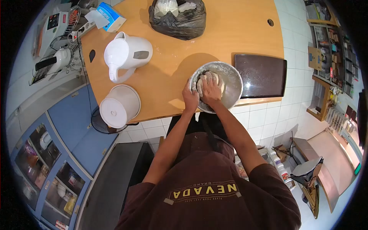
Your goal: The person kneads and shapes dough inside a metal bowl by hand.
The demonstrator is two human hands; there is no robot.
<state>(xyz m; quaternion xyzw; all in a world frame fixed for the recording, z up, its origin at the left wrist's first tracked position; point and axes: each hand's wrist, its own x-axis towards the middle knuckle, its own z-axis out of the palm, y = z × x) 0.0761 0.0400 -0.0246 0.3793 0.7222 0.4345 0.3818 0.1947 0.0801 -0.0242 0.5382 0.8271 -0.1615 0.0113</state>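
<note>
A metal mixing bowl (234, 85), smeared with flour inside, stands at the table's near edge. My left hand (190, 96) grips its left rim, with the fingers partly hidden by the wall. Inside the bowl lies a lump of pale dough (221, 83), toward the left side. My right hand (211, 90) presses down on the dough, its floury fingers curled over the top. The underside of the dough is hidden.
Right of the bowl lies a dark brown tray (260, 76). A white electric kettle (132, 53) and a white lidded container (122, 105) stand at left on the wooden table (168, 76). A black plastic bag (188, 25) and a tissue pack (109, 17) sit farther back.
</note>
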